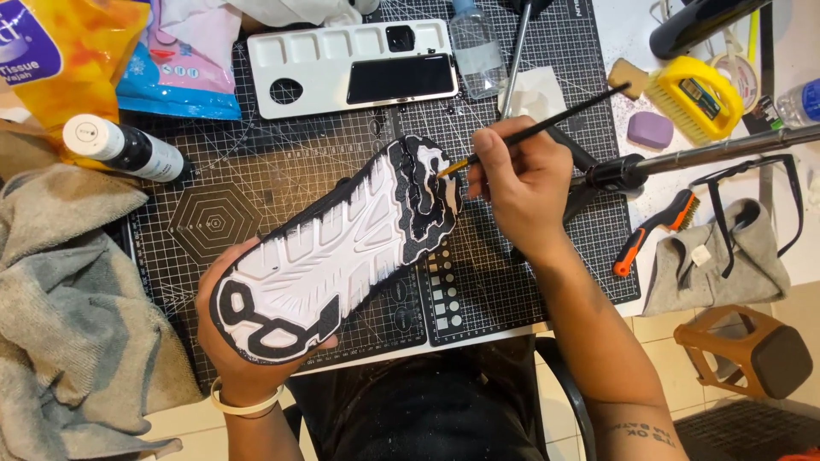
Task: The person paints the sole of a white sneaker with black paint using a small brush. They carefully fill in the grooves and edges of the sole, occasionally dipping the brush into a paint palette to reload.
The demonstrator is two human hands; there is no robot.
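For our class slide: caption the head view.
Left hand holds an upturned shoe while right hand paints its sole with a brush.

Shoe, sole up, with paintbrush at toe end.

Shoe [329, 252]: sole faces the camera, white tread with black patches at heel and toe; lies diagonally, heel toward the near edge of the bench, toe toward its middle. Heel cupped in left hand [235, 358], lifted off the cutting mat. Paintbrush [534, 130]: thin, black handle, pale bristle tip touching the toe's edge; handle angled up toward the far right corner, pinched in right hand [517, 183].
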